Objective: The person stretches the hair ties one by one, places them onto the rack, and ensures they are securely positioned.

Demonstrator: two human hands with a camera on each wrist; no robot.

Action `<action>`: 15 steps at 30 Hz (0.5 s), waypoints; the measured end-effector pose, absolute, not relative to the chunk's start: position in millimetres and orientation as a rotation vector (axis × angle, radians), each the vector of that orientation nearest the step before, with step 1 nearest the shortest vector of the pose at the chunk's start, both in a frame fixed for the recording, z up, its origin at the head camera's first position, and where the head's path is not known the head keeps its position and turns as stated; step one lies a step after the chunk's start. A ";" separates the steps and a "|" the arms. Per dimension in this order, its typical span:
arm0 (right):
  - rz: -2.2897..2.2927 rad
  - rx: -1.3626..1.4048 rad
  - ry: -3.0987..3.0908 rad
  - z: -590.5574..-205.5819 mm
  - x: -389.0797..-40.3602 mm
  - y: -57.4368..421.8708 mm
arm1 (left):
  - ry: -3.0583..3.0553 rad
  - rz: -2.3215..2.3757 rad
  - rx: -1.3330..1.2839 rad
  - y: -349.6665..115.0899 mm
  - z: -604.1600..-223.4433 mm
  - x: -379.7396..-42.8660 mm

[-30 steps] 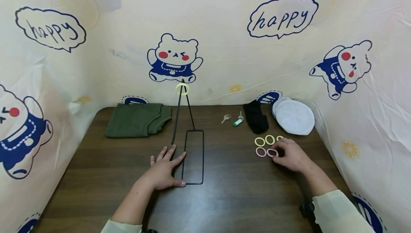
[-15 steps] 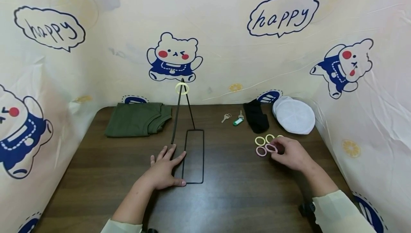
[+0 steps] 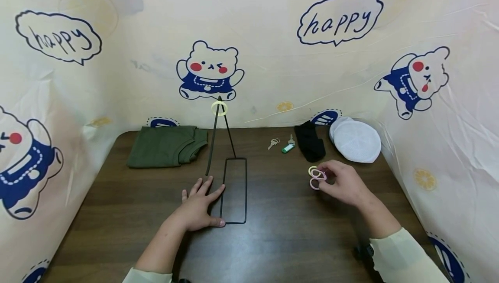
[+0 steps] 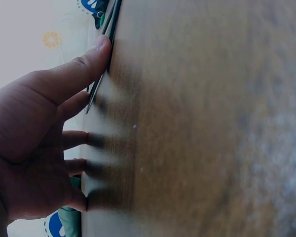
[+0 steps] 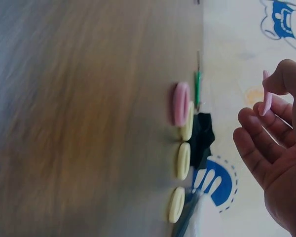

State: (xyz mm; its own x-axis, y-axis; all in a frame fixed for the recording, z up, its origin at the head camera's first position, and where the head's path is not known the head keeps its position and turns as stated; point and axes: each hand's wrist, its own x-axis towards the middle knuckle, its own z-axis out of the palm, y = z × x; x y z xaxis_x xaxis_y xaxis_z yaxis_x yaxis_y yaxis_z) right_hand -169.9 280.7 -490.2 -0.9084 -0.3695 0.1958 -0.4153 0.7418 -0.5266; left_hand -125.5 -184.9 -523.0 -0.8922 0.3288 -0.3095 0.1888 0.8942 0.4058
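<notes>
My right hand (image 3: 345, 183) pinches a pink ring (image 5: 267, 94) between thumb and fingertips, lifted off the table. Below it lie another pink ring (image 5: 181, 103) and several pale yellow rings (image 5: 183, 161), partly hidden by the hand in the head view. My left hand (image 3: 199, 207) is spread on the table with its thumb across the near corner of a black wire stand (image 3: 246, 192). The stand has a flat rectangular part and two rods meeting in a tall point. Around that point hangs one yellow ring (image 3: 213, 108).
Folded green cloth (image 3: 160, 146) lies at the back left of the brown table (image 3: 273, 248). Toward the back right are a key (image 3: 273, 144), a key with a green tag (image 3: 288, 148), black folded fabric (image 3: 310, 142) and a white cap (image 3: 357, 141). A printed curtain (image 3: 265, 66) stands behind.
My right hand has picked the right-hand pink ring up off the table and moved it slightly left and up. The left hand stays on the stand.
</notes>
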 end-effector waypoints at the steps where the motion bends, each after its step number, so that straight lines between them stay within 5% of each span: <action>1: 0.906 0.651 -2.843 -488.4 -169.9 278.1 | 2.686 0.524 0.381 -185.0 -523.2 -125.5; 15: 0.981 0.852 -2.631 -462.3 -166.1 243.4 | 2.692 0.554 0.402 -185.0 -519.5 -122.9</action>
